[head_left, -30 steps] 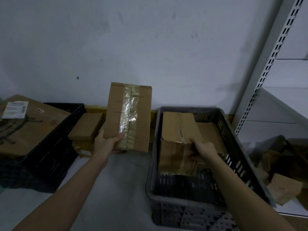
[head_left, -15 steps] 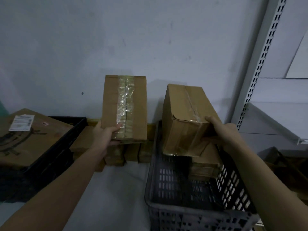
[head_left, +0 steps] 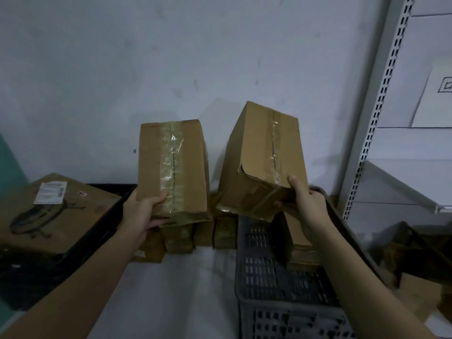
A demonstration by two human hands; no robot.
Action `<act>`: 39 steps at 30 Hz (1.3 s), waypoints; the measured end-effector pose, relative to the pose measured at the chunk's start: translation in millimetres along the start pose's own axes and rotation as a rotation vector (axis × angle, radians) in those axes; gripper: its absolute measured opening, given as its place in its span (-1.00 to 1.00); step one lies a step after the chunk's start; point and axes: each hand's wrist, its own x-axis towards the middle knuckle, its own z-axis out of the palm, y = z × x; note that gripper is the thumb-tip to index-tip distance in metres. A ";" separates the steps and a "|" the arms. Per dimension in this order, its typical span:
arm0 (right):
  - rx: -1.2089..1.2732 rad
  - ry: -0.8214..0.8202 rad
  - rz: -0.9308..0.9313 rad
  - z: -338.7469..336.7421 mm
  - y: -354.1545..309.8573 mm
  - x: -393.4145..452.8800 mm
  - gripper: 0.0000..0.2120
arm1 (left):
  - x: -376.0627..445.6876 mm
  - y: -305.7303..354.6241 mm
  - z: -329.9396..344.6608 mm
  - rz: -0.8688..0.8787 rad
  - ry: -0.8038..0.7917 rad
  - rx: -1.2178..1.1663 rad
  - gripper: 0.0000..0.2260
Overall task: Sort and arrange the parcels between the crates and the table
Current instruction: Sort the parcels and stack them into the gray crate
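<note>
left grip (head_left: pixel 144 211) clasps 1 upright taped parcel (head_left: pixel 172 167); right grip (head_left: pixel 305 204) clasps 1 left-tilted parcel (head_left: pixel 264 157).

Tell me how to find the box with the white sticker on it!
Look far left, at the black crate against the wall. A big flat cardboard box lies on top of it. Only it has a white label and a dark drawing; the other boxes are plain or taped.

Single head view — forward and down, close above the table (head_left: pixel 171 289).
</note>
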 end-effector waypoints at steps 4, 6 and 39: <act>0.010 -0.001 0.024 34.7 15.1 -24.4 -0.53 | -7.4 -0.4 -49.4 -0.018 0.006 -0.007 -0.56; 0.000 -0.003 0.040 50.8 24.3 -40.0 -0.61 | -12.8 -0.7 -76.1 -0.025 0.003 0.004 -0.61; -0.384 0.035 0.445 117.3 230.0 -179.0 -0.76 | -64.0 -169.6 -288.4 -0.449 0.118 0.136 -0.66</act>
